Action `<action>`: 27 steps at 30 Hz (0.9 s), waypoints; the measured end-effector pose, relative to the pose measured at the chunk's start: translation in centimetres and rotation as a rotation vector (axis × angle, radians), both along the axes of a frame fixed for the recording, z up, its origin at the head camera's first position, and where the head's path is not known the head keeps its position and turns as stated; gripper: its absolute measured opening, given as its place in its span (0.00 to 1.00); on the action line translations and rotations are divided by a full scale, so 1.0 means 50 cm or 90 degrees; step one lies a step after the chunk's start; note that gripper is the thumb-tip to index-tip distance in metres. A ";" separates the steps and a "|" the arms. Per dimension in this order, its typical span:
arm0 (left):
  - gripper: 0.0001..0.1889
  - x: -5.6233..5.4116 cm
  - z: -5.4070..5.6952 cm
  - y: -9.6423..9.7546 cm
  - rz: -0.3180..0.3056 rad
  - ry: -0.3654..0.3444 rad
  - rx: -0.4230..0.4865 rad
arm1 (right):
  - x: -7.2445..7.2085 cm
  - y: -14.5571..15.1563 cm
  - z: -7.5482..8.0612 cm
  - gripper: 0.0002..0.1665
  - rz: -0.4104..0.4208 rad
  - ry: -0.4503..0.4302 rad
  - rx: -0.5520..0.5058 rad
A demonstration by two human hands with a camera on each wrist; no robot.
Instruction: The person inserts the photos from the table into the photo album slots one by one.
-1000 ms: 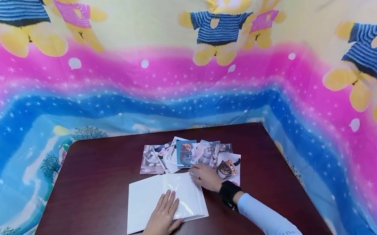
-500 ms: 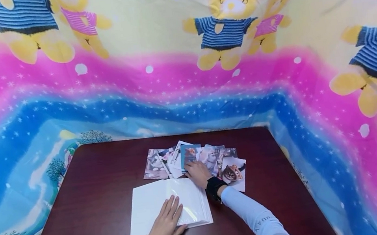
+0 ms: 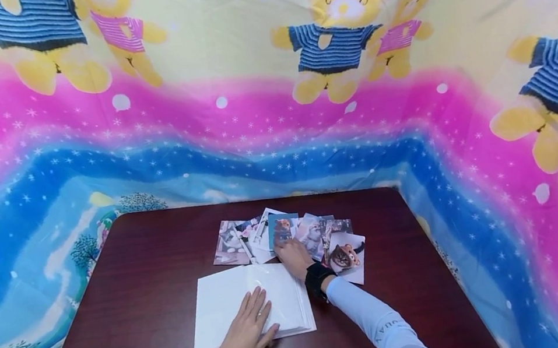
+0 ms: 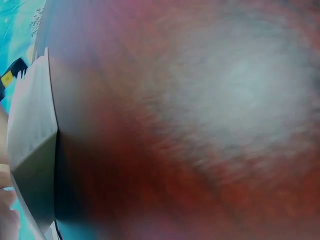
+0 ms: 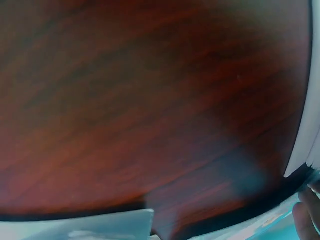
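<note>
A white photo album (image 3: 221, 299) lies spread on the table, its right side a stack of glossy clear sleeves. Fingers extended, my left hand (image 3: 244, 331) rests on the album's right page near the middle. Reaching past the album's upper right corner, my right hand (image 3: 294, 257) has its fingertips at the lower edge of a teal-bordered photo (image 3: 282, 227); I cannot tell whether they pinch it. In the right wrist view, the thumb and a finger (image 5: 302, 220) show at the right edge. The left wrist view shows the raised pages (image 4: 32, 110) edge-on.
Several overlapping photos fan out behind the album, including a grey cat photo (image 3: 227, 245) at left and one of a cat in a bear hood (image 3: 343, 256) at right. The dark wooden table (image 3: 131, 299) backs onto a printed bear curtain (image 3: 231, 133).
My right hand has moved left and away from me, from the album's upper right corner to the teal-bordered photo. My left hand stays on the album. The head view has tilted slightly up.
</note>
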State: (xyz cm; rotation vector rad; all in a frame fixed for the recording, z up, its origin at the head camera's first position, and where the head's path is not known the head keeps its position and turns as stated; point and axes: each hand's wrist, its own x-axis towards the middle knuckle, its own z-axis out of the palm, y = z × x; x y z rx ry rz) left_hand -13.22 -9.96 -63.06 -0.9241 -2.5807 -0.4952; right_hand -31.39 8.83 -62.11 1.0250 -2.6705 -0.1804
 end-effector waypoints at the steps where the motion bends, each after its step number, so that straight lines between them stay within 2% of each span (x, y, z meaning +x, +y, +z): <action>1: 0.27 -0.007 0.005 0.001 -0.003 0.005 0.012 | 0.001 0.003 0.002 0.11 0.002 0.009 0.005; 4: 0.23 -0.037 0.024 0.004 -0.005 0.016 0.078 | 0.005 0.011 0.012 0.13 0.007 0.029 -0.023; 8: 0.21 -0.086 0.053 0.011 0.033 -0.038 0.207 | 0.012 0.016 0.021 0.14 0.025 0.049 -0.117; 12: 0.19 -0.134 0.074 0.018 0.096 -0.125 0.347 | 0.026 0.012 0.022 0.15 0.055 0.044 -0.178; 15: 0.19 -0.165 0.084 0.025 0.162 -0.207 0.454 | 0.042 0.004 0.021 0.17 0.074 0.040 -0.210; 19: 0.21 -0.198 0.093 0.035 0.238 -0.369 0.607 | 0.060 -0.007 0.019 0.19 0.097 0.053 -0.244; 22: 0.22 -0.216 0.098 0.045 0.268 -0.484 0.725 | 0.069 -0.013 0.019 0.18 0.109 0.072 -0.245; 23: 0.22 -0.221 0.100 0.049 0.274 -0.509 0.758 | 0.072 -0.014 0.019 0.17 0.111 0.075 -0.241; 25: 0.22 -0.228 0.102 0.055 0.287 -0.529 0.801 | 0.077 -0.015 0.021 0.17 0.115 0.078 -0.232; 27: 0.21 -0.233 0.104 0.058 0.311 -0.523 0.801 | 0.082 -0.015 0.026 0.16 0.119 0.072 -0.223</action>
